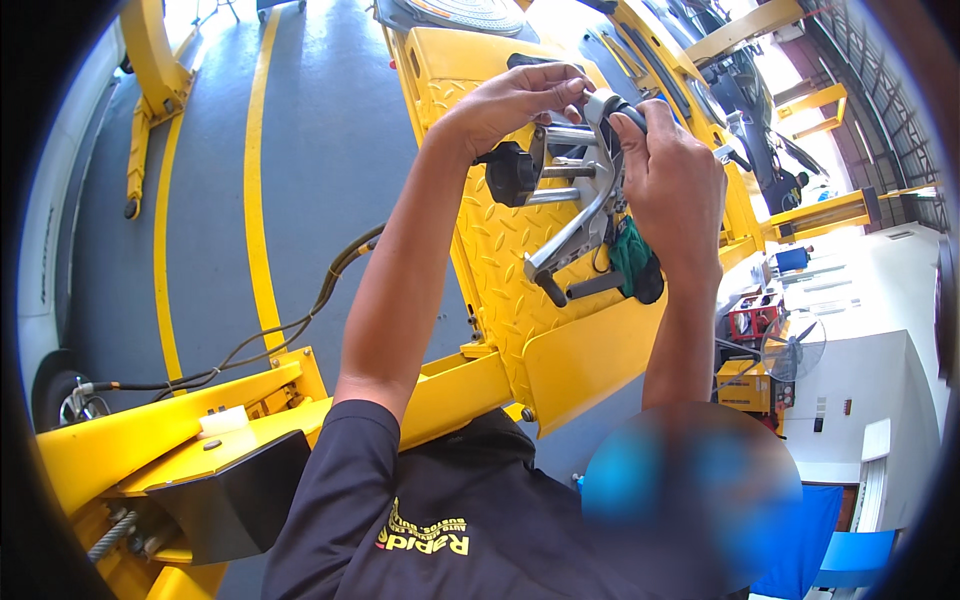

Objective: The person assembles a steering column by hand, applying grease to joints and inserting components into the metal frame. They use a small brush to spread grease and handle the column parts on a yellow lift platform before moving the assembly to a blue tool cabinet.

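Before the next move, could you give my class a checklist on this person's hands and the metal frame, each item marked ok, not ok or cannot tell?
1. Right hand on the metal frame: ok, at its curved upper part.
2. Left hand at the frame's upper end: ok, fingertips there.
3. Black knob clear of fingers: ok.
4. Knob tightness: cannot tell.
5. Hand protection: not ok, both bare.
6. Green cloth secured: cannot tell.
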A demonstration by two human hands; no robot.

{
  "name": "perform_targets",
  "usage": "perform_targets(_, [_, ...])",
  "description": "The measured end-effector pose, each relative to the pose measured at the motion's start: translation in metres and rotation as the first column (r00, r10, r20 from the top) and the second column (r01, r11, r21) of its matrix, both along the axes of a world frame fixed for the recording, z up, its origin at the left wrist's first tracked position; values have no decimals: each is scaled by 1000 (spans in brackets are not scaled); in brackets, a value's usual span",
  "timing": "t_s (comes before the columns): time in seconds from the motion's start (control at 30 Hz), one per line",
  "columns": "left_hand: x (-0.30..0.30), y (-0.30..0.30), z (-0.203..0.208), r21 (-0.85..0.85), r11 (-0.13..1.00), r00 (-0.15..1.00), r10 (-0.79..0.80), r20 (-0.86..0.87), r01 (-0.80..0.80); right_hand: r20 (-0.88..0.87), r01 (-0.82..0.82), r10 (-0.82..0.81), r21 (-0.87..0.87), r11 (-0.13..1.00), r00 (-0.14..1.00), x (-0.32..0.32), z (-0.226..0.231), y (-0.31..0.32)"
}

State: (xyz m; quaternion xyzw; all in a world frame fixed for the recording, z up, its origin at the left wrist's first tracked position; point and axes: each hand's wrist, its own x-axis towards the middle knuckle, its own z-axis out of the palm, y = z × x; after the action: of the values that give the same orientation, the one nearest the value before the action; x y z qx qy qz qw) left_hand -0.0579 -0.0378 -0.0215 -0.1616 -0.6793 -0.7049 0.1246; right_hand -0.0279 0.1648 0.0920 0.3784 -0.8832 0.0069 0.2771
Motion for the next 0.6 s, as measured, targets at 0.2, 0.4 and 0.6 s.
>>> perform_targets(0.2, [0, -3, 3, -21, 1000, 1000, -17, 11, 17, 32, -13, 14, -35, 999, 999, 0, 1, -2])
perform_targets(0.4, [1, 2, 4, 187, 982, 1000, 10, 24, -14, 48, 30, -28, -33, 999, 998, 1, 0, -4])
perform_targets(0.6, [7, 8, 11, 218, 974, 994, 44, 105, -66, -1, -91, 91, -69, 993, 996, -4, -3, 0])
